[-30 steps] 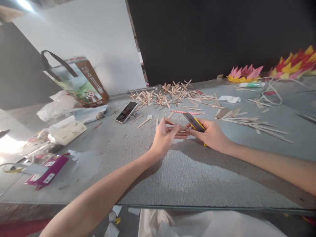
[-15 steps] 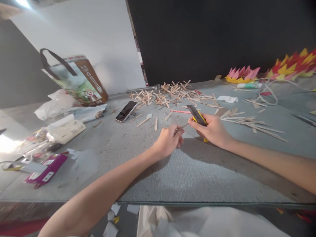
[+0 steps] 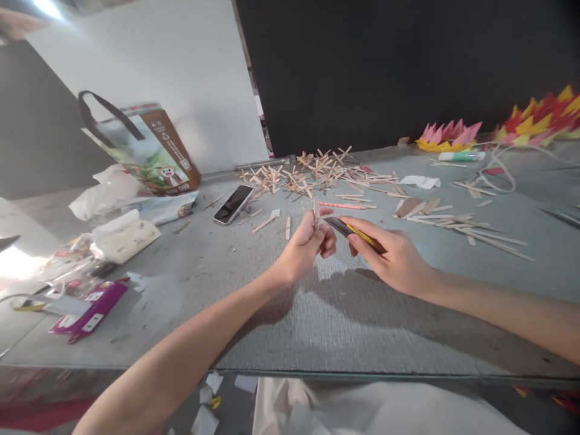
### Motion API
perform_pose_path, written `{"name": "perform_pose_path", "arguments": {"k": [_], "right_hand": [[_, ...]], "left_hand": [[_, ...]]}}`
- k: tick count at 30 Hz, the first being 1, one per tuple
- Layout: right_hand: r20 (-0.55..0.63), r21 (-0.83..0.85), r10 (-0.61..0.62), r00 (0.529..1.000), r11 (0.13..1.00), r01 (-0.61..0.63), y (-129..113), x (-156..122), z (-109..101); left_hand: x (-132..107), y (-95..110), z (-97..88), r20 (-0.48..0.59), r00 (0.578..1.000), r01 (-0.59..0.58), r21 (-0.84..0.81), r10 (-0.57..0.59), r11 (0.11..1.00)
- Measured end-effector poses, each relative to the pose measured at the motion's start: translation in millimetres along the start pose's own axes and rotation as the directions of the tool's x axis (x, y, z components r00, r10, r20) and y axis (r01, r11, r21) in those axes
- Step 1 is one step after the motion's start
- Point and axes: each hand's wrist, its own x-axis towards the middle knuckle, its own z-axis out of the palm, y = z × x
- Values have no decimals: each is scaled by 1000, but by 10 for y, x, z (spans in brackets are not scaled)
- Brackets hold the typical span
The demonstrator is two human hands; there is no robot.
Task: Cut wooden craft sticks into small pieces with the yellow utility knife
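Over the middle of the grey table [image 3: 344,314], my left hand [image 3: 306,248] pinches a short wooden stick [image 3: 316,213] and holds it upright. My right hand [image 3: 389,257] is wrapped round a yellow and black utility knife [image 3: 351,230], whose dark tip points left towards the stick, a little apart from it. Both hands hover just above the tabletop.
A heap of crossed wooden sticks [image 3: 312,169] lies at the back, with loose sticks [image 3: 457,220] to the right. A phone [image 3: 232,204] lies left of centre. A paper bag [image 3: 145,148], plastic wrappers and a purple box [image 3: 88,311] crowd the left. Paper flowers [image 3: 446,136] and a cable [image 3: 496,166] sit at the back right.
My left hand has turned the stick from lying flat to standing upright and lifted slightly. My right hand has swung the knife from tilted up to pointing left at the stick.
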Motion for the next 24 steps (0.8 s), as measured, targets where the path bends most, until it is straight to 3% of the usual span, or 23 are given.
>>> {"name": "perform_pose_path", "arguments": {"k": [3,13,24], "right_hand": [[4,-13,-5,1000,1000,5,6,-2,-5],[18,-107,-33,999,994,35,12,28,-9],[60,-122,1,998,993,6,50,11,74]], "left_hand": [[-25,20,-25,51,999,-8,56,5,998],[-30,19,0,28,999,16,170,-21,985],[9,-144,-15,-97,995,36,207,-16,978]]}}
